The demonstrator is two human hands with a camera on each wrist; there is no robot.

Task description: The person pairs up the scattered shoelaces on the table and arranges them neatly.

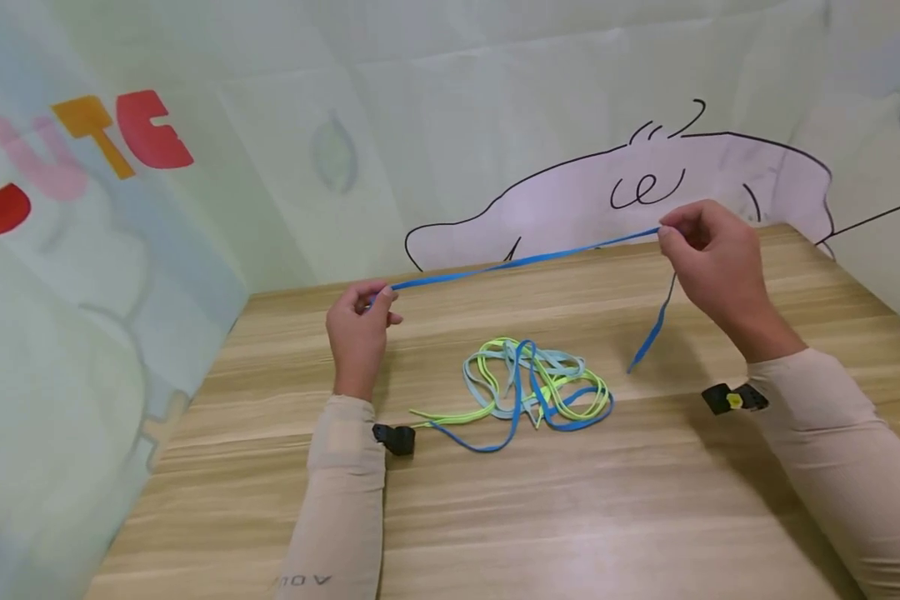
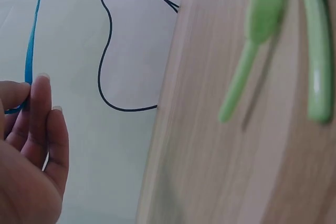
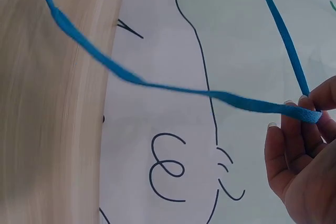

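A flat blue shoelace (image 1: 528,261) is stretched between my two hands above the table. My left hand (image 1: 358,333) pinches it between thumb and fingers; the left wrist view shows the lace (image 2: 32,40) running up from that pinch. Higher and to the right, my right hand (image 1: 720,267) pinches the lace too. From there a loose tail (image 3: 173,88) with a narrow tip hangs down. Below the hands lies a loose tangle of laces on the table: yellow-green (image 1: 487,411), pale blue (image 1: 474,392) and another blue lace (image 1: 487,450).
The wood-grain table (image 1: 495,533) meets a printed fabric backdrop (image 1: 450,125) behind and at both sides. Black wrist cameras (image 1: 395,439) are strapped to both sleeves. The tangle sits mid-table, between the forearms.
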